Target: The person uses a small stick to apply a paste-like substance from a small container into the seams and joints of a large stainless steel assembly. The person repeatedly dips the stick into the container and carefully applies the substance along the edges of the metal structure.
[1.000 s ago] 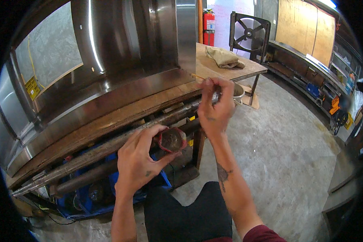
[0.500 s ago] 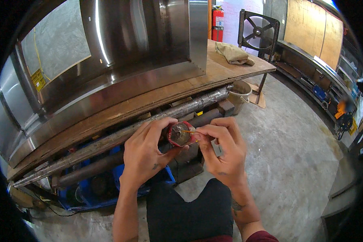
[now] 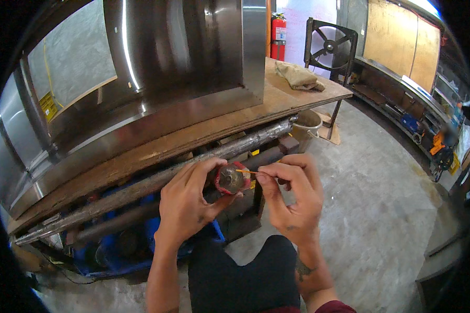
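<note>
A small round red can [image 3: 228,179] with a dull grey, dirty end facing me is gripped between the thumb and fingers of my left hand [image 3: 187,197]. Between thumb and forefinger, my right hand [image 3: 294,201] pinches a thin orange stick [image 3: 249,171], straw-like in shape. The stick's free tip reaches over the right part of the can's grey end; whether it touches is too small to tell. Both hands are held up in front of the workbench edge, above my lap.
A wooden workbench [image 3: 193,136] carries a large stainless steel panel [image 3: 175,47] and a crumpled cloth [image 3: 297,76]. Metal pipes [image 3: 261,134] run beneath its edge, above blue bins [image 3: 112,242]. A bucket [image 3: 307,124] stands under the right end; a framed fan [image 3: 330,47] is behind.
My right hand has drawn slightly to the right, and more of the orange stick shows. The can has turned a little in my left hand. The view has shifted slightly.
</note>
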Demonstrator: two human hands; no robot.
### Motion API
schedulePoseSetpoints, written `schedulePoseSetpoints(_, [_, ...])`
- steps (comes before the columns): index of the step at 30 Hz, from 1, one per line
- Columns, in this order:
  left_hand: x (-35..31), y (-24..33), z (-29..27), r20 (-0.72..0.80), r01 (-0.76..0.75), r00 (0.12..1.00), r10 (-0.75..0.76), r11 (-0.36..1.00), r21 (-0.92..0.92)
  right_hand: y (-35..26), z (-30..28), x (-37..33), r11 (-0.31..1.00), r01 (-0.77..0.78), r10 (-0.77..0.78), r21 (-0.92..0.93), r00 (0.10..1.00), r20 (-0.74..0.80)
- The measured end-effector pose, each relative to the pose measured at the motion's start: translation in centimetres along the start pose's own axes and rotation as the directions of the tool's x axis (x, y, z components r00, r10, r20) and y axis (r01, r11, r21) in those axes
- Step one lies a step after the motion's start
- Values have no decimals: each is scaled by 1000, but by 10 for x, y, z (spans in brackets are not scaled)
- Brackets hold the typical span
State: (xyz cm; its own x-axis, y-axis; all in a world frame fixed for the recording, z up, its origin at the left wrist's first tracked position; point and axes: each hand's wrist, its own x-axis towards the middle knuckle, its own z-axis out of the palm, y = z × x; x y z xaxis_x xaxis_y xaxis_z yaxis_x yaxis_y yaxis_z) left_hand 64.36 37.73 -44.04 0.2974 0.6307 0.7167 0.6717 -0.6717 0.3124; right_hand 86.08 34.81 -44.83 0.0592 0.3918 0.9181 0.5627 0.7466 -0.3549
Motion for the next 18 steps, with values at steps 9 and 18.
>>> schedulePoseSetpoints(9, [2, 0, 1, -8, -13, 1000, 13, 1000, -9, 74, 45, 59, 986, -74, 125, 152, 926, -356])
schedulePoseSetpoints(18, [1, -1, 0, -10, 0, 1000, 0, 1000, -10, 101, 93, 69, 980, -93, 147, 175, 932, -332])
